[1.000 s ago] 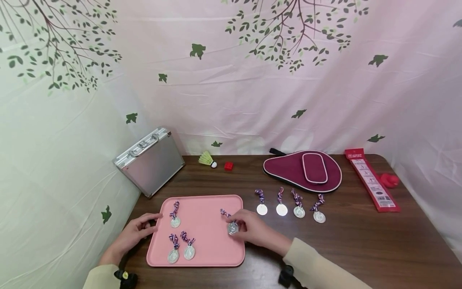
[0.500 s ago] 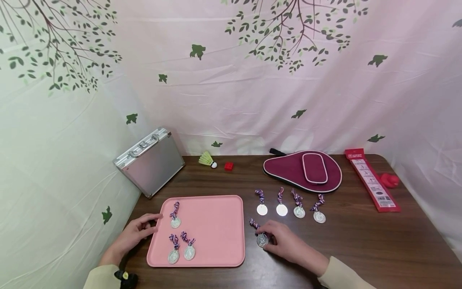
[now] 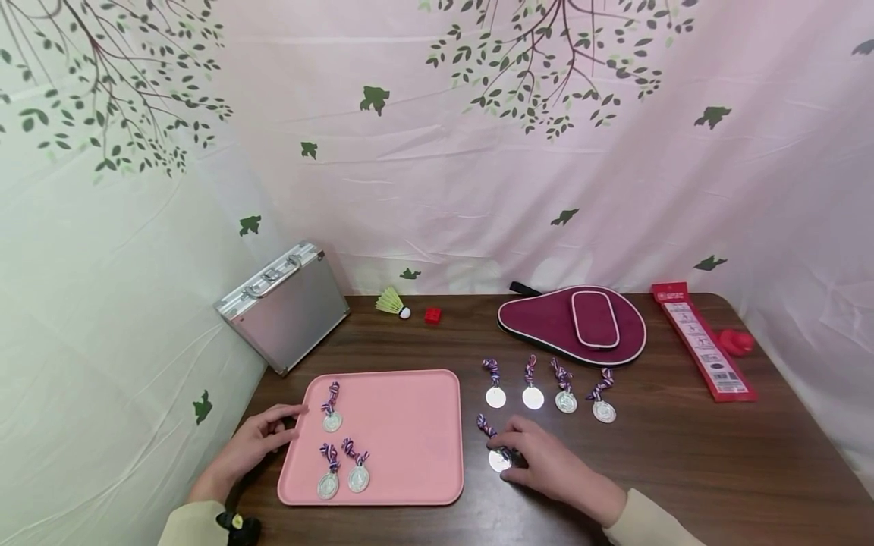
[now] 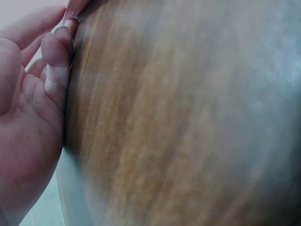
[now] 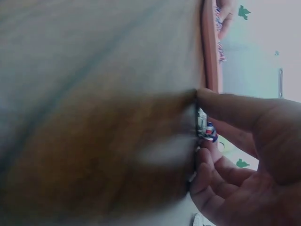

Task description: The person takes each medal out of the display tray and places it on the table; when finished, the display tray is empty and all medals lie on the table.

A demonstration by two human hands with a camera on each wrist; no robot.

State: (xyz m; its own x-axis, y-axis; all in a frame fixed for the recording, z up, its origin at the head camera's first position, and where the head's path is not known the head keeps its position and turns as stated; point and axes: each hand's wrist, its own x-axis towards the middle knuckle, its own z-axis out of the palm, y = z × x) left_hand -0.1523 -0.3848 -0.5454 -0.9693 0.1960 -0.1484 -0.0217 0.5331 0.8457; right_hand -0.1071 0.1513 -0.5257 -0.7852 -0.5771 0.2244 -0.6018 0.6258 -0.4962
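Observation:
In the head view my right hand (image 3: 542,459) has thumb and fingertips around a silver medal (image 3: 500,461) on the table, right of the pink tray (image 3: 410,432). The medal's striped ribbon (image 3: 485,425) points away to the upper left. In the right wrist view the thumb (image 5: 225,106) and curled fingers (image 5: 207,176) meet the tabletop on either side of the medal (image 5: 202,125). My left hand (image 3: 256,440) touches the tray's left rim with loosely bent fingers. Three medals lie in the tray: one (image 3: 332,422) at the back left, two (image 3: 343,479) at the front left.
A row of several medals (image 3: 533,396) lies behind my right hand. Farther back are a silver case (image 3: 293,311), a shuttlecock (image 3: 392,302), a red block (image 3: 433,315), a maroon paddle cover (image 3: 560,322), a red packet (image 3: 706,349) and a red object (image 3: 736,342).
My right hand has carried the medal from the tray's right side to the table. In the last half second it shifted slightly right and the medal now lies flatter. My left hand stayed put.

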